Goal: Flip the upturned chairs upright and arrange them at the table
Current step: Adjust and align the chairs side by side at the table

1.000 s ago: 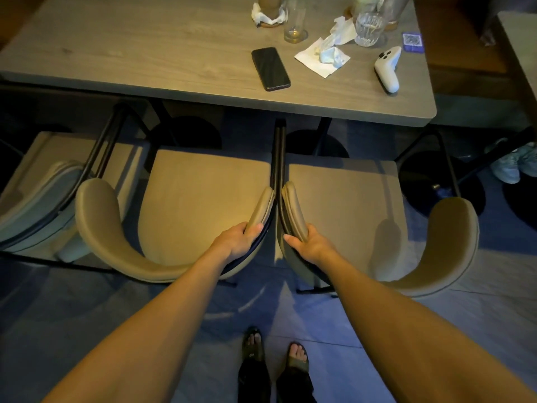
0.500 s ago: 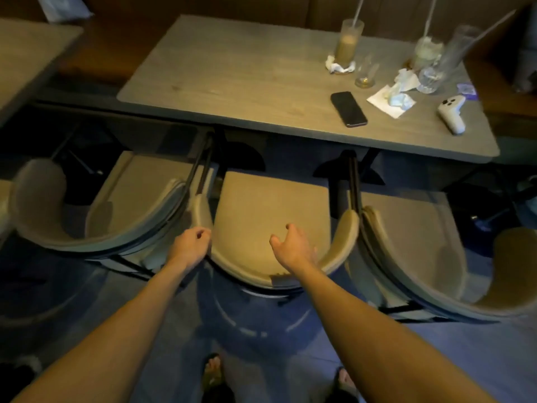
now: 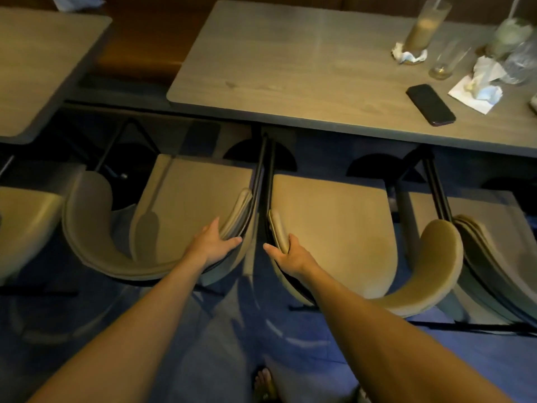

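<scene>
Beige chairs with curved backrests stand upright in a row, seats toward the grey table (image 3: pixel 290 71). My left hand (image 3: pixel 213 242) is wrapped on the right end of the left chair's (image 3: pixel 189 205) backrest, thumb inside and fingers outside. Across a narrow gap, my right hand (image 3: pixel 287 253) grips the left end of the middle chair's (image 3: pixel 328 228) backrest, fingers curled over its top edge. A third chair (image 3: pixel 494 245) touches the middle chair's right side. Another chair (image 3: pixel 26 228) shows at the far left.
On the table's right part lie a black phone (image 3: pixel 430 104), crumpled napkins (image 3: pixel 479 88), and several glasses, one a tall drink (image 3: pixel 424 27). A second table (image 3: pixel 35 68) stands at the left. Black table bases and chair legs sit under the table. My feet show at the bottom.
My view and both hands shifted left from the gap between the middle and right chairs. My right hand moved from the middle chair's rear backrest to its left end and closed.
</scene>
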{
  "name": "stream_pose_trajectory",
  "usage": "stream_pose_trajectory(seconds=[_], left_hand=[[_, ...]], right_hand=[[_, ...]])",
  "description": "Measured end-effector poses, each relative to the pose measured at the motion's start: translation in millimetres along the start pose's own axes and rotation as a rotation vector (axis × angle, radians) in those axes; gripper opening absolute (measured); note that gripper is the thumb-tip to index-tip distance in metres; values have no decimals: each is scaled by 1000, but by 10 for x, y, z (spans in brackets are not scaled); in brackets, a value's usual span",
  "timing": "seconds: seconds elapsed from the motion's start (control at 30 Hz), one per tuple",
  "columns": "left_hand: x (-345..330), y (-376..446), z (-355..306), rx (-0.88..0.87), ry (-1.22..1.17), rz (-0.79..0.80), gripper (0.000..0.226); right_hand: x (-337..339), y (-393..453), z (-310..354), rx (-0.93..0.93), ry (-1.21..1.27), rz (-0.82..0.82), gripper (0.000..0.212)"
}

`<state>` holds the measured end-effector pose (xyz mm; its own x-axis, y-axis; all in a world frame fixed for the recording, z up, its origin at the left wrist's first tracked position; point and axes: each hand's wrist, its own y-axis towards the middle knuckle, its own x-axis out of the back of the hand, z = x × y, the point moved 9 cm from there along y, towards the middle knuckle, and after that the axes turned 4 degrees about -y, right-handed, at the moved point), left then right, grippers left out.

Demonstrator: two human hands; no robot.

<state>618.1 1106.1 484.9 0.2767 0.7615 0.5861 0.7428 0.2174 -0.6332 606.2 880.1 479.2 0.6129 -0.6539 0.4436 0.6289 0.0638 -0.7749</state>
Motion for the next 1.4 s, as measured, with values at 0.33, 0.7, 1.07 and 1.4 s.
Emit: stream_pose_trajectory(seconds=[0.33,0.7,1.07,1.4], left_hand=[[-184,333,-24,12,12,25,69],[-307,246,-17,9,41,28,61],[-405,203,-43,11,79,49,63],[-467,58,-142,53,113,17,62]], right_hand=[[8,159,-95,-81,-83,-91,76],[-15,217,-99,-82,-81,-109,76],[-35,251,-107,-86,-81,-118,74],[-23,238,-106,-79,-98,-149,73]])
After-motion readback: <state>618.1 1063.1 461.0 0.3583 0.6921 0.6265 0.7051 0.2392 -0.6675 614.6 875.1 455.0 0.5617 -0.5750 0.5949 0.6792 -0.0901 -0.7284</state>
